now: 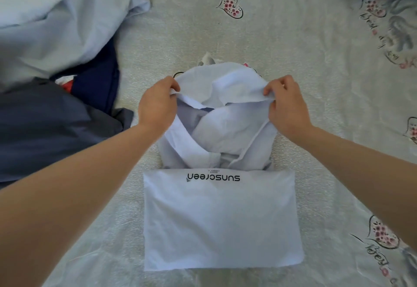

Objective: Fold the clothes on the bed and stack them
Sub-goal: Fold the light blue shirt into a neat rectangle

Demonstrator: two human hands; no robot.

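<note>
- Two bare hands are in view, both over the middle of the bed
- The left hand [156,103] pinches the left end of the hood's rim between thumb and curled fingers
- The right hand [285,103] pinches the right end of the same rim, fingers curled round the cloth
- One white hooded jacket [220,219] lies on the bed sheet [316,83]: its body is folded into a flat rectangle nearest the person, with the word "sunscreen" printed along its far edge and reading upside down from here
- The hood [223,115] sits at the far edge of that rectangle, bunched and held open between the two hands, its rim stretched taut from hand to hand
- One drawcord [255,138] hangs from near the right hand down across the hood
- To the left, well apart from the jacket, one loose heap holds at least three unfolded pieces: a pale blue garment [56,27] on top, a navy garment [97,83] beneath it, and a grey-blue garment [45,128] nearest the person
- The sheet carries five printed heart motifs in view, plus one partly hidden under the hood
- Bare sheet lies beyond the hood and all along the jacket's right side; on the left, a narrower strip separates jacket and heap
</note>
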